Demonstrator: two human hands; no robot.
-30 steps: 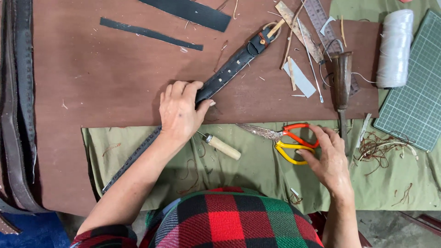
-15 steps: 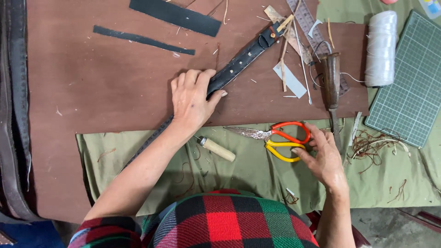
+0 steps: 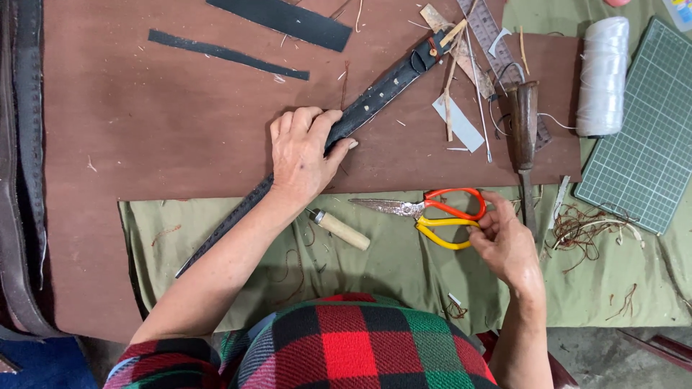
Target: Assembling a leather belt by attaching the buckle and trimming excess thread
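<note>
My left hand presses down on a long black leather belt that lies slantwise across the brown board, fingers wrapped over its edge. Scissors with a red and a yellow handle lie on the green cloth, blades pointing left. My right hand rests at the scissor handles, fingertips touching the loops, not lifting them. A small awl with a pale wooden handle lies between my two hands.
Two black leather strips lie at the top of the board. A metal ruler, a dark-handled tool, a white thread spool and a green cutting mat sit at right. Dark straps hang at left. Thread scraps litter the cloth.
My right hand has stayed at the scissor handles, shifting slightly. My left hand keeps holding the belt; the view has shifted a little.
</note>
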